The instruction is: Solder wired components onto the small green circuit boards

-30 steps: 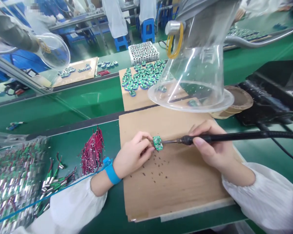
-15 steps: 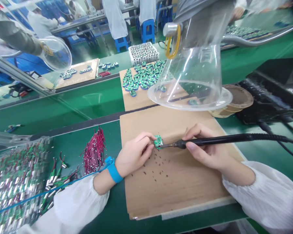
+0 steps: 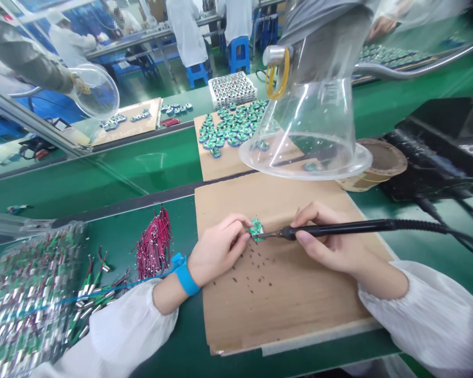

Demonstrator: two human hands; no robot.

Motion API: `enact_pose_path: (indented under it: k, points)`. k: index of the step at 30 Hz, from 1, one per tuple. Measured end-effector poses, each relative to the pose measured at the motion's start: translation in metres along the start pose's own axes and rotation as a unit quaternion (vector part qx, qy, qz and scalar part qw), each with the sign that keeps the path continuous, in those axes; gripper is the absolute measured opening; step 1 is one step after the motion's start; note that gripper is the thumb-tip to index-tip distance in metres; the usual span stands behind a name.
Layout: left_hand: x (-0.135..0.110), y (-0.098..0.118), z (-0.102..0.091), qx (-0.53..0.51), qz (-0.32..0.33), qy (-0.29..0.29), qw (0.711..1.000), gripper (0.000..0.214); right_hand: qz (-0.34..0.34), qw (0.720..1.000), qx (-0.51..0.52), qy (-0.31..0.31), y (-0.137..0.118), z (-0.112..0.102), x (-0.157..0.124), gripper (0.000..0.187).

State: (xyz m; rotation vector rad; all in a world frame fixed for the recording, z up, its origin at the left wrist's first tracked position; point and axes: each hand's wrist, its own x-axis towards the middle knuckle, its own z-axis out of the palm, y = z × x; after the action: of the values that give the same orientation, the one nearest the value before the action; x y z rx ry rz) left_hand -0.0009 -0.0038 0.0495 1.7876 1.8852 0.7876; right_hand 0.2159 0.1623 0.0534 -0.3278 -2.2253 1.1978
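A small green circuit board (image 3: 256, 227) lies on the brown cardboard sheet (image 3: 284, 310) in front of me. My left hand (image 3: 223, 247) pinches the board's left edge between bent fingers; a blue wrist strap circles that wrist. In my right hand (image 3: 331, 239) is a soldering iron (image 3: 350, 227), held like a pen and pointing left. Its metal tip reaches the lower right part of the board. Whether the tip touches the board or a part on it, I cannot tell. Small dark scraps are scattered on the cardboard below the board.
A clear fume hood (image 3: 307, 131) hangs over the cardboard's far edge. To the left lie a bundle of red wires (image 3: 154, 244) and bagged metal parts (image 3: 27, 299). Many circuit boards (image 3: 232, 126) rest beyond. A round tin (image 3: 382, 160) and black equipment (image 3: 441, 147) stand right.
The view has shifted very slightly. The soldering iron's tip stays at the board and both hands keep nearly the same pose; the iron's cable has dipped a little.
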Motion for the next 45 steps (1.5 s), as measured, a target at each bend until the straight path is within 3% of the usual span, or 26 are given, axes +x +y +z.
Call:
enact_pose_path:
  k: [45]
  points:
    - [-0.0014, -0.0013, 0.0005, -0.007, 0.003, 0.008, 1.000, 0.020, -0.016, 1.000, -0.011, -0.016, -0.0007, -0.0007, 0.0013, 0.007]
